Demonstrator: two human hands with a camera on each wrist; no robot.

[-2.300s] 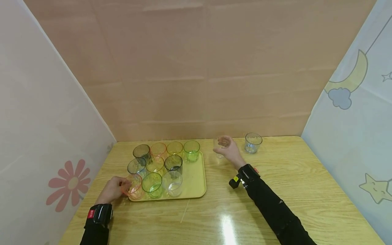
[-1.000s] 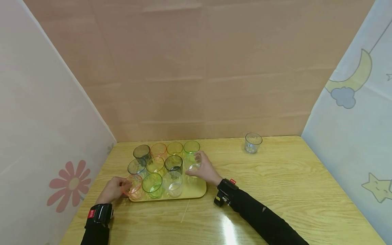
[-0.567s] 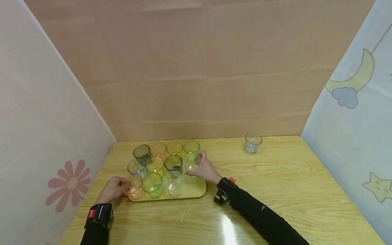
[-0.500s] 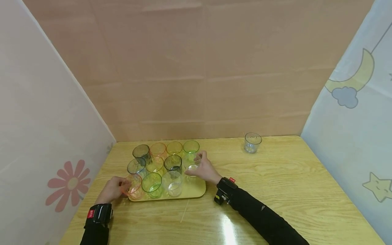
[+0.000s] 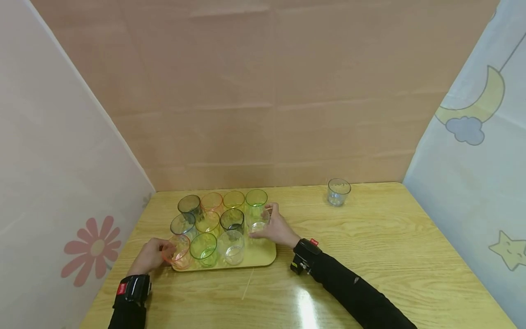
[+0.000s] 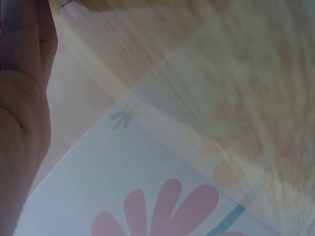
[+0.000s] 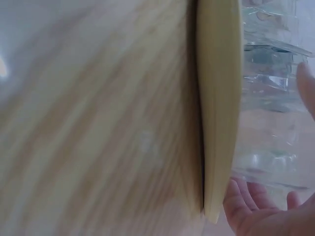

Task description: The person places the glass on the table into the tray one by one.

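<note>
In the head view, a yellow tray (image 5: 263,256) carries rows of coloured and clear glasses. At its right side my right hand (image 5: 279,227) holds a clear glass (image 5: 257,224), thumb in front and fingers behind. The right wrist view shows that hand's fingers (image 7: 251,196) by clear glass surfaces (image 7: 270,128), past the tray's edge. My left hand (image 5: 149,256) grips the side of an orange glass (image 5: 180,256) at the tray's front left corner; its fingertips show partly through the glass. The left wrist view shows only part of this hand (image 6: 22,98).
One more clear glass (image 5: 338,194) stands on the wooden table (image 5: 349,237) at the back right. Close to the right hand are a green glass (image 5: 256,203), a dark grey glass (image 5: 232,221) and a clear front glass (image 5: 232,249). Printed side walls and a brown back sheet surround the table.
My right hand has carried the clear glass from the table behind leftward onto the tray's right side; lately it barely moves. The left hand stays at the orange glass.
</note>
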